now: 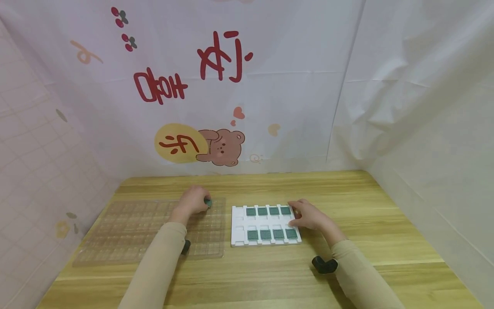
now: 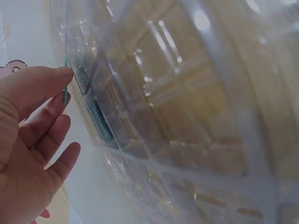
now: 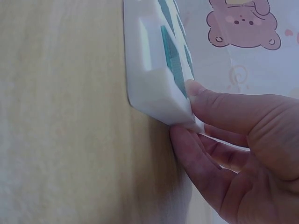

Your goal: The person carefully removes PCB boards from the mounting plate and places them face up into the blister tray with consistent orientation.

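Note:
My left hand is over the far right part of a clear plastic compartment tray. Between thumb and fingertips it pinches a small green circuit board, seen edge-on in the left wrist view. Another green board sits in a compartment of the clear tray just below those fingers. My right hand grips the right end of a white tray, thumb on top and fingers against its side. Several green boards lie in two rows of the white tray; its leftmost slots hold none.
Both trays lie on a wood-grain table, the clear one left of the white one with a narrow gap between. A printed white curtain stands behind the table and along its sides. Black wrist mounts stick out beside the forearms.

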Demonstrator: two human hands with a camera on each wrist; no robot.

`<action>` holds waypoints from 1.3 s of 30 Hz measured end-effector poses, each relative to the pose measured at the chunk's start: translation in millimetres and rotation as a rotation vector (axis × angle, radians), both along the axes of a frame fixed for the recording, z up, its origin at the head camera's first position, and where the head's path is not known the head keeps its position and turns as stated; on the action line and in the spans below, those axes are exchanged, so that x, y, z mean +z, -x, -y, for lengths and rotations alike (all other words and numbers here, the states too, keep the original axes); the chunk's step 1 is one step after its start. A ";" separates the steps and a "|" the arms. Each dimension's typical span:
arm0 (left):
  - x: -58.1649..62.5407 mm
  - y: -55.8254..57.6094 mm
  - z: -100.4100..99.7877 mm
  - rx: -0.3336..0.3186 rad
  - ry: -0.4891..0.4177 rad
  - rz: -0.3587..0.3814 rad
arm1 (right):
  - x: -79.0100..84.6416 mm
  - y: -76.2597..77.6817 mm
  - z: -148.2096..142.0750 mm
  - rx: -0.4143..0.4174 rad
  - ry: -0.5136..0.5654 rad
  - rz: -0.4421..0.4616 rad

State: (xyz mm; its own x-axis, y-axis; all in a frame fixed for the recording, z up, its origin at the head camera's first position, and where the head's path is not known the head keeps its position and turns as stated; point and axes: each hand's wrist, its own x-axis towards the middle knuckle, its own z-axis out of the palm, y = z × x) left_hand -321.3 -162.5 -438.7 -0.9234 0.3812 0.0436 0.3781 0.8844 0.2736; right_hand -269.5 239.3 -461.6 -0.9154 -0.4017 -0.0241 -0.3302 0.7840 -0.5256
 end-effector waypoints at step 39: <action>14.8 -18.0 -11.8 -0.024 -0.086 -0.091 | 1.7 -4.0 2.1 -0.015 0.021 0.020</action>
